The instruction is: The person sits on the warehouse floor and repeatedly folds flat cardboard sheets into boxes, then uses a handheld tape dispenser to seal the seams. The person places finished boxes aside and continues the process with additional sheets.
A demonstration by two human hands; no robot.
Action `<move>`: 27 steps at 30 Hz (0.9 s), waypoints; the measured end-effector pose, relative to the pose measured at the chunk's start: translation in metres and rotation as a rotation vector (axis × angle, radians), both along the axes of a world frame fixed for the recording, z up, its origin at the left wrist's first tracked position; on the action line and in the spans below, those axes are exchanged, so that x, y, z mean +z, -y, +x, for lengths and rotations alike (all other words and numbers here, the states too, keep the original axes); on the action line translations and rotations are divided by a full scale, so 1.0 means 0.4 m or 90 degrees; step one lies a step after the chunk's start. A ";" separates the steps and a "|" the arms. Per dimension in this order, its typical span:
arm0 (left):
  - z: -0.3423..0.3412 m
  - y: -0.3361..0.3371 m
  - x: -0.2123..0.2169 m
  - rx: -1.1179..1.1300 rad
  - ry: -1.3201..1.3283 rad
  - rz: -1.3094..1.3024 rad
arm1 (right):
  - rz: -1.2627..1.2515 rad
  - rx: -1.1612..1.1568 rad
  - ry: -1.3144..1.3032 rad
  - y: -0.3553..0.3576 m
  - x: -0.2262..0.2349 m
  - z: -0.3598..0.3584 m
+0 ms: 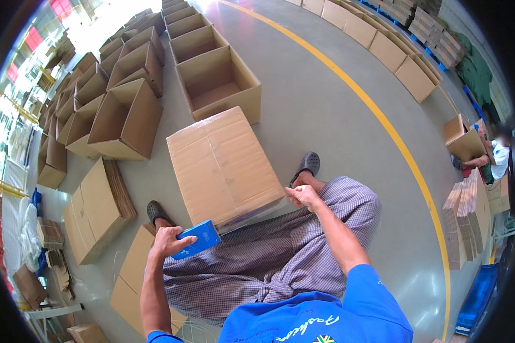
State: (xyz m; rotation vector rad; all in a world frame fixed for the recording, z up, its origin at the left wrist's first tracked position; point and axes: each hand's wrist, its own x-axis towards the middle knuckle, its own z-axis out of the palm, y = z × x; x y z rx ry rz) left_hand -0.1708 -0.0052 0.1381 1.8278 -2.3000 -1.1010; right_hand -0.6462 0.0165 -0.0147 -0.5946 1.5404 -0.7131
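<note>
A closed cardboard box (pixel 226 160) stands on the floor between my feet, with a clear tape strip along its top seam. My left hand (pixel 169 242) is wrapped round a blue tape dispenser (pixel 198 240), held at the box's near left corner. Something clear and shiny, like tape, shows along the box's near edge. By the near right corner, my right hand (pixel 305 197) is closed with its fingers pinched together. Whatever lies between those fingers is too small to make out.
Open cardboard boxes (pixel 220 80) run in rows ahead and to the left. Flattened cartons (pixel 97 208) lie stacked at the left. A yellow floor line (pixel 377 108) curves along the right. Beyond it, another person (pixel 498 157) sits beside a box and folded cartons (pixel 469 211).
</note>
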 end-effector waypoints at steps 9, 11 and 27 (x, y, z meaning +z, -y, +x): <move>0.000 0.034 -0.024 -0.036 0.037 0.006 | 0.002 0.358 -0.322 -0.077 -0.192 -0.042; 0.026 0.019 -0.026 -0.022 0.059 0.017 | 0.019 0.592 -0.415 -0.096 -0.209 0.013; -0.022 0.006 0.029 -0.032 0.166 0.002 | 0.026 -0.352 0.224 -0.086 0.039 0.487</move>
